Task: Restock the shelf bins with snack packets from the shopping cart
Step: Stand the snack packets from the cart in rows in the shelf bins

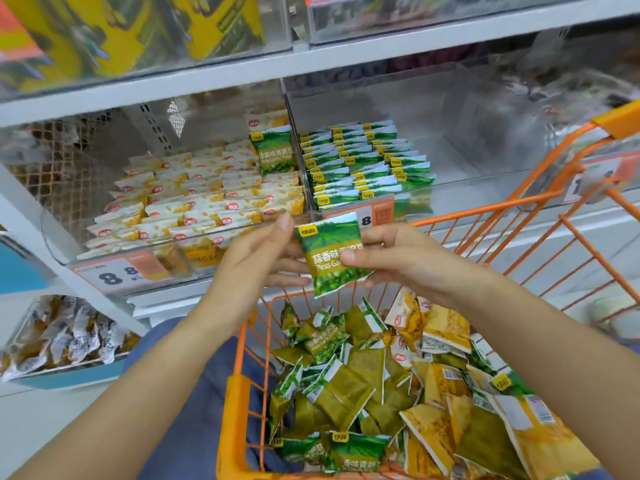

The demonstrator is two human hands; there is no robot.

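A green pea snack packet [330, 252] is held upright above the orange shopping cart [239, 386]. My left hand [258, 252] grips its left edge, thumb up by the top corner. My right hand [398, 256] pinches its right side, thumb across the front. Below, the cart holds several loose green packets [346, 379] and yellow packets [446, 329]. On the shelf behind, a clear bin [450, 161] holds rows of green packets [363, 164] in its left part. The clear bin [59, 244] to its left is filled with yellow-white packets [194, 199], with one green packet [275, 150] standing at its back right.
The cart's orange handle frame [568, 174] rises at the right, in front of the shelf edge. Price tags [128, 271] hang on the bin fronts. A lower bin of other snacks [65, 334] sits at the left. The upper shelf carries yellow packages [138, 29].
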